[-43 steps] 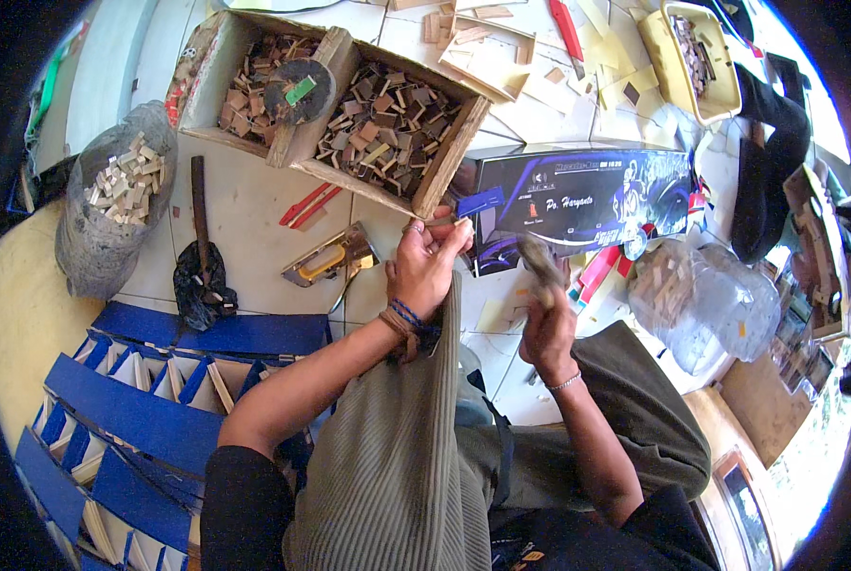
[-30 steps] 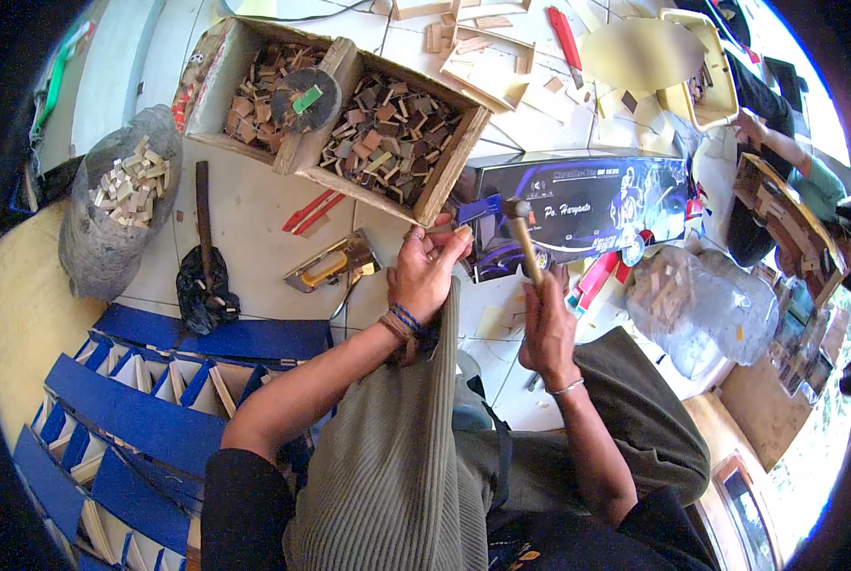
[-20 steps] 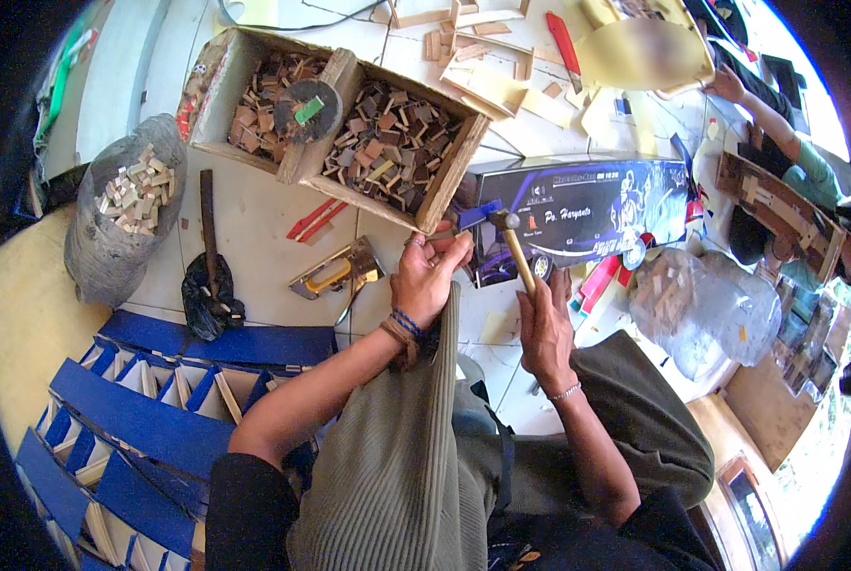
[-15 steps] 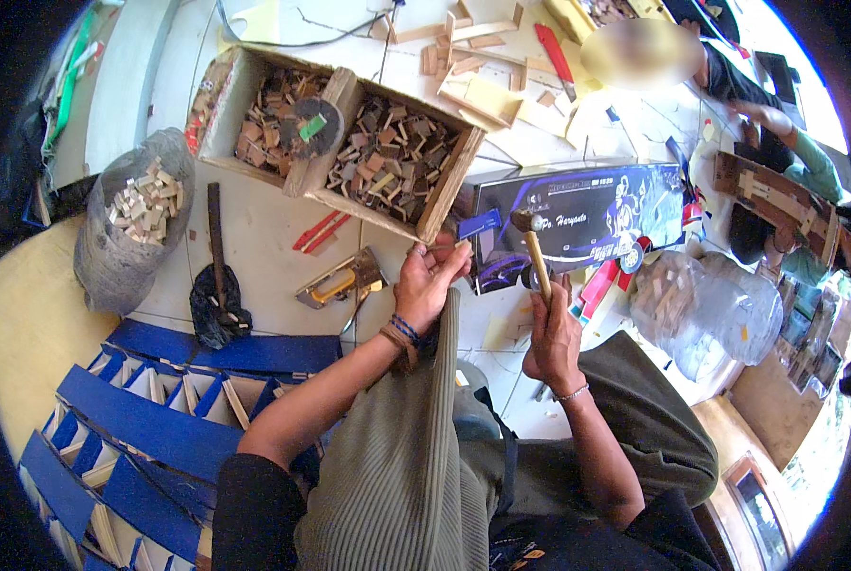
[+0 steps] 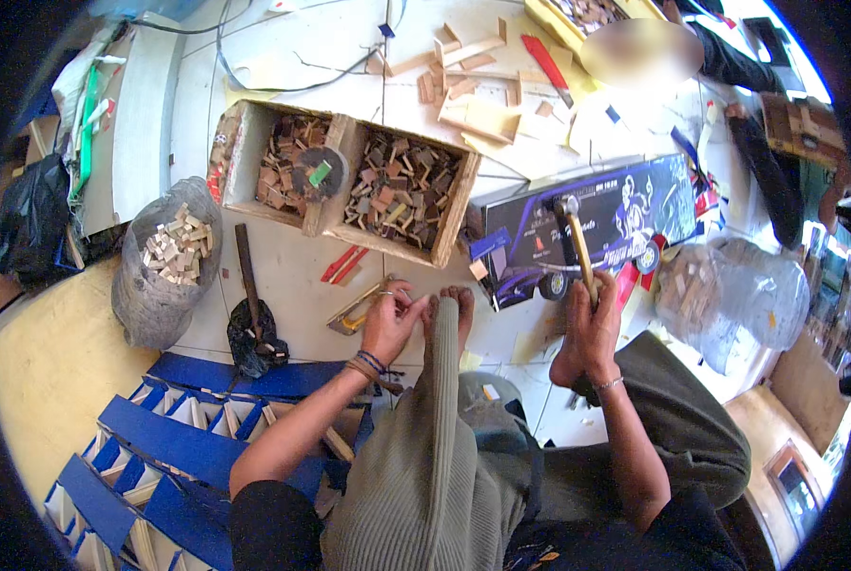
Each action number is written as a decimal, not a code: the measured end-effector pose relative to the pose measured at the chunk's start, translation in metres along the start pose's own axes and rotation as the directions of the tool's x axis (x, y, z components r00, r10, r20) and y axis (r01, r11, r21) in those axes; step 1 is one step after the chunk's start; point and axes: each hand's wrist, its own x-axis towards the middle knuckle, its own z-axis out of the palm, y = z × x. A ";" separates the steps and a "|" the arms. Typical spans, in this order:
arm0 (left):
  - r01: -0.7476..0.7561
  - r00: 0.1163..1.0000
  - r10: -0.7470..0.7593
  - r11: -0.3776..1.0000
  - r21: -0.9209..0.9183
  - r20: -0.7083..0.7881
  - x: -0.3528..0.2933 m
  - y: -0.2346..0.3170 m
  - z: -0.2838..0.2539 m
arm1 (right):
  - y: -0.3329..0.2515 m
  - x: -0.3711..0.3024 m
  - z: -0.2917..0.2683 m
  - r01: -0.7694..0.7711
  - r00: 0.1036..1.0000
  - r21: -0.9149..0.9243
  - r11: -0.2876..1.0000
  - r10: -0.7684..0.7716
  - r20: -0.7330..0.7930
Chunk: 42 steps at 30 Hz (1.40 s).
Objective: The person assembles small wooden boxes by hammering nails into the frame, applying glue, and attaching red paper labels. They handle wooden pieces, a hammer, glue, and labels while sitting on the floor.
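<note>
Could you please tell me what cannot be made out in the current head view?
All in the head view:
- Whatever the left hand may pinch: too small to tell.
- Lower handle end of the wooden-handled hammer with a metal head: hidden by the right hand.
- Right part of the flat metal tool with a yellow grip: hidden behind the left hand.
- Lower part of the blue slotted panels: cut off by the lower edge.

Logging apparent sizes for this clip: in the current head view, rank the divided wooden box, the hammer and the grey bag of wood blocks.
1. Divided wooden box
2. Grey bag of wood blocks
3. Hammer, in the right hand
</note>
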 end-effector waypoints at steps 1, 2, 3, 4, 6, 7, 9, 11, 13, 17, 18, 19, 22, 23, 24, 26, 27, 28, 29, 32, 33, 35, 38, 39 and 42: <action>-0.045 0.999 0.044 0.986 0.161 0.010 -0.005 -0.011 -0.010 | 0.003 -0.001 0.001 0.034 0.999 0.012 0.999 -0.034 -0.013; -0.097 0.995 0.095 0.946 0.310 0.023 -0.009 -0.021 -0.021 | 0.006 -0.002 0.003 -0.001 1.000 0.029 1.000 0.002 -0.010; -0.147 0.989 0.146 0.872 0.467 0.039 -0.010 -0.028 -0.028 | 0.009 -0.002 0.004 -0.004 1.000 0.053 0.999 0.005 -0.013; -0.150 0.989 0.138 0.846 0.511 0.061 -0.012 -0.034 -0.031 | 0.012 -0.002 0.005 0.026 0.999 0.093 0.995 -0.023 -0.026; -0.126 0.992 0.084 0.767 0.629 0.096 -0.020 -0.043 -0.034 | 0.015 -0.001 0.007 0.029 0.999 0.054 0.998 -0.027 -0.035; -0.095 0.991 0.007 0.738 0.668 0.134 -0.023 -0.046 -0.033 | 0.015 0.000 0.007 0.075 0.996 0.023 0.997 -0.073 -0.058; -0.153 0.988 0.086 0.679 0.718 0.129 -0.028 -0.052 -0.026 | 0.016 0.002 0.006 0.024 0.999 0.034 0.999 -0.022 -0.045; -0.112 0.991 0.022 0.649 0.753 0.128 -0.031 -0.059 -0.019 | 0.017 0.003 0.005 0.098 0.992 -0.009 0.995 -0.098 -0.079; -0.146 0.988 0.057 0.606 0.782 0.140 -0.035 -0.068 -0.015 | 0.018 0.003 0.004 0.129 0.988 -0.013 0.992 -0.130 -0.080; -0.209 0.977 0.154 0.552 0.807 0.148 -0.038 -0.078 -0.014 | 0.018 0.003 0.004 0.204 0.975 -0.026 0.979 -0.206 -0.086; -0.191 0.982 0.120 0.576 0.795 0.148 -0.038 -0.078 -0.014 | 0.018 0.002 0.005 0.189 0.979 -0.042 0.981 -0.191 -0.077; -0.154 0.988 0.080 0.650 0.744 0.135 -0.036 -0.077 -0.014 | 0.018 0.003 0.005 0.190 0.979 -0.056 0.980 -0.193 -0.070; -0.125 0.991 0.055 0.738 0.663 0.126 -0.029 -0.068 -0.019 | 0.014 0.002 0.005 0.159 0.986 -0.080 0.984 -0.162 -0.040; -0.133 0.991 0.077 0.729 0.671 0.113 -0.030 -0.063 -0.023 | 0.012 0.002 0.004 0.164 0.984 -0.112 0.980 -0.171 -0.056; -0.114 0.991 0.043 0.757 0.643 0.125 -0.030 -0.058 -0.026 | 0.010 0.001 0.004 0.151 0.985 -0.135 0.979 -0.161 -0.066; -0.060 0.992 -0.014 0.814 0.578 0.122 -0.026 -0.047 -0.037 | 0.003 -0.002 0.003 0.277 0.938 -0.224 0.934 -0.313 -0.146; -0.079 0.989 0.005 0.861 0.502 0.147 -0.023 -0.040 -0.043 | -0.001 -0.005 0.003 0.313 0.929 -0.225 0.923 -0.347 -0.127; -0.111 0.987 0.044 0.890 0.442 0.157 -0.022 -0.031 -0.047 | -0.004 -0.008 0.003 0.348 0.919 -0.224 0.911 -0.378 -0.112; -0.114 0.984 0.049 0.912 0.394 0.171 -0.022 -0.020 -0.049 | -0.010 -0.013 0.008 0.337 0.929 -0.198 0.920 -0.359 -0.088; -0.116 0.970 0.043 0.948 0.298 0.240 -0.027 0.023 -0.057 | -0.029 -0.030 0.023 0.409 0.910 -0.011 0.913 -0.407 0.085; -0.154 0.959 0.078 0.950 0.271 0.271 -0.029 0.039 -0.061 | -0.035 -0.036 0.031 0.384 0.914 0.020 0.923 -0.384 0.129; -0.279 0.919 0.180 0.926 0.255 0.352 -0.033 0.072 -0.074 | -0.046 -0.047 0.044 0.342 0.919 0.055 0.938 -0.346 0.190; -0.411 0.865 0.292 0.880 0.240 0.408 -0.032 0.112 -0.081 | -0.056 -0.051 0.059 0.255 0.921 0.136 0.957 -0.283 0.268; -0.401 0.869 0.292 0.889 0.222 0.400 -0.032 0.122 -0.081 | -0.059 -0.050 0.063 0.190 0.930 0.239 0.952 -0.253 0.267; -0.204 0.892 0.067 0.943 0.264 0.447 -0.020 0.144 -0.082 | -0.065 -0.042 0.071 0.118 0.962 0.388 0.914 -0.202 0.185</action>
